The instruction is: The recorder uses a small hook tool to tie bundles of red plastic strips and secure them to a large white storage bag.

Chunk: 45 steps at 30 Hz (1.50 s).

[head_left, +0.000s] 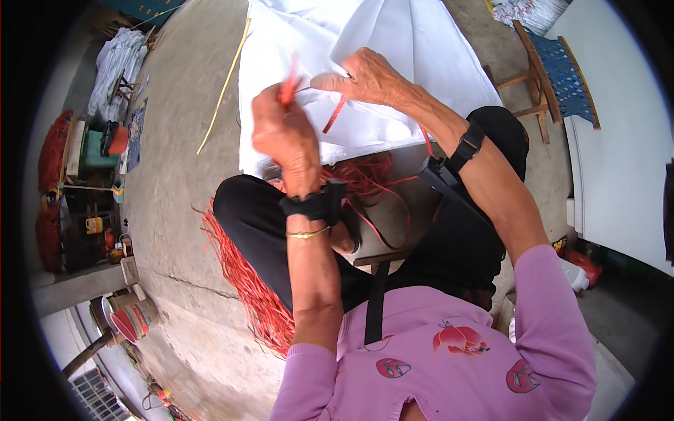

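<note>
Red strip (pixel 335 114) pinched by our left hand (pixel 284 133) and right hand (pixel 361 77) against white sheet (pixel 393 63); threading underway, pulling taut seems due.

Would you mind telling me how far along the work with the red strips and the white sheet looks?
Done: cannot tell; no finished part shows. In hand: left hand grips a red strip; right hand pinches the white sheet edge. Left: a large pile of red strips waits by the knee.
</note>
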Each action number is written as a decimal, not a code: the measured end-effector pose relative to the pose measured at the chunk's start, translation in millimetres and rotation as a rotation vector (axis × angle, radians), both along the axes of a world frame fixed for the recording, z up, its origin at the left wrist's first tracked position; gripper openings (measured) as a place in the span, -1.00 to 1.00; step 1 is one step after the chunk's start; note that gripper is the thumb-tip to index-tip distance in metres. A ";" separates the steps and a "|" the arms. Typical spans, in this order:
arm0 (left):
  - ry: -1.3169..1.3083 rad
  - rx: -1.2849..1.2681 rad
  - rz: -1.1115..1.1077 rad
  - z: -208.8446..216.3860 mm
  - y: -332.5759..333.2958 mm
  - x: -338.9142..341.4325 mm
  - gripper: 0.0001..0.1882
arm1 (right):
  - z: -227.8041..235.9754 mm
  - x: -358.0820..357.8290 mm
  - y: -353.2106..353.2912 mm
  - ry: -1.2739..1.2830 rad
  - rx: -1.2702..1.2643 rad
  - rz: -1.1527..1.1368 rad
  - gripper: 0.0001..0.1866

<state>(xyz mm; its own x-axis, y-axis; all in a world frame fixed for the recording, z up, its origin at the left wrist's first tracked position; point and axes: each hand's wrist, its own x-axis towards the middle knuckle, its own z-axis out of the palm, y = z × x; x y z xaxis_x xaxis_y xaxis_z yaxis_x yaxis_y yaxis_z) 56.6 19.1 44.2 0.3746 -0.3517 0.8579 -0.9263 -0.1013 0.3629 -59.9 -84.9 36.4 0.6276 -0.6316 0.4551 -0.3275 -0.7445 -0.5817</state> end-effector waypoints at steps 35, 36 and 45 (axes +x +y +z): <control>0.578 0.327 -0.034 -48.5 -4.4 4.3 -0.84 | 8.4 -4.7 14.0 0.090 0.062 -0.204 -0.38; 0.699 0.244 -0.031 -51.6 -5.2 8.2 -0.87 | 7.5 -4.1 13.9 0.097 0.007 -0.201 -0.39; 0.755 0.001 -0.081 -53.0 -7.2 22.7 -0.75 | 1.4 -9.4 14.0 0.270 -0.265 -0.154 -0.47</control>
